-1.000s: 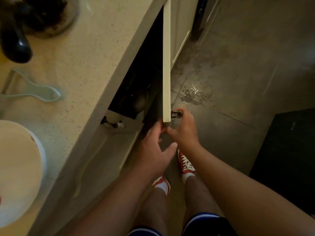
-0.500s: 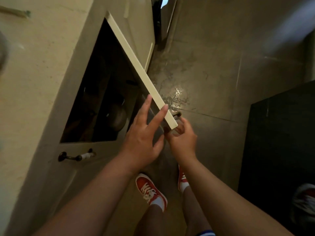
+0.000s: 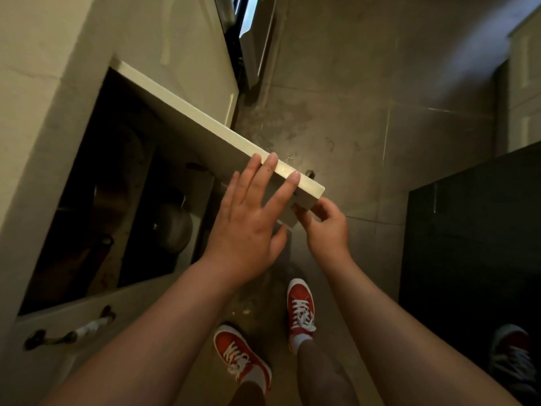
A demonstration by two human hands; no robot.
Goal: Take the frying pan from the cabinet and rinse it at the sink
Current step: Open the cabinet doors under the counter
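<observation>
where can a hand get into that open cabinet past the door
The gap lies between the cabinet door and the frame beside the drawer handle. The left hand rests on the door's edge, the right hand under its corner. Inside it is crowded: a round metal pot, dark shapes further left.

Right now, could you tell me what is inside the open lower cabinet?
A rounded grey metal pot and a brown wooden handle show inside the dark lower cabinet; the rest is in shadow. No frying pan is identifiable.
</observation>
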